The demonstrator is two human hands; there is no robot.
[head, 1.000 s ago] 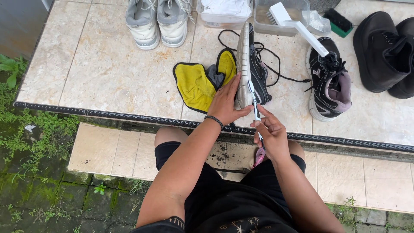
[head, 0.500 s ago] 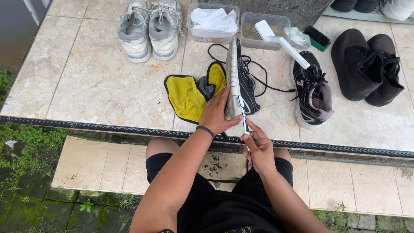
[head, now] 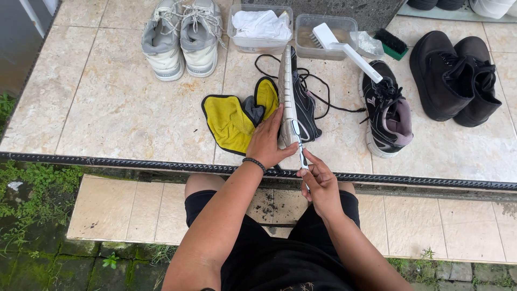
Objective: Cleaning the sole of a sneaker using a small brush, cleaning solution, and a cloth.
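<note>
Steadying a black sneaker [head: 301,102] on its side, sole edge up on the tiled floor [head: 107,108], the left hand [head: 266,143] presses flat against the heel end, fingers spread and open rather than gripping. Just right of it, the right hand [head: 320,180] has its fingers closed on a thin brush [head: 299,143] whose head meets the pale sole. The shoe looks light and flexible, best braced by its stiffer sole. Left of the fingers lies a yellow cloth [head: 231,121]; beyond sit grey sneakers [head: 180,37]. Loose laces trail rightward toward a second black sneaker [head: 388,116] and black shoes [head: 452,78].
</note>
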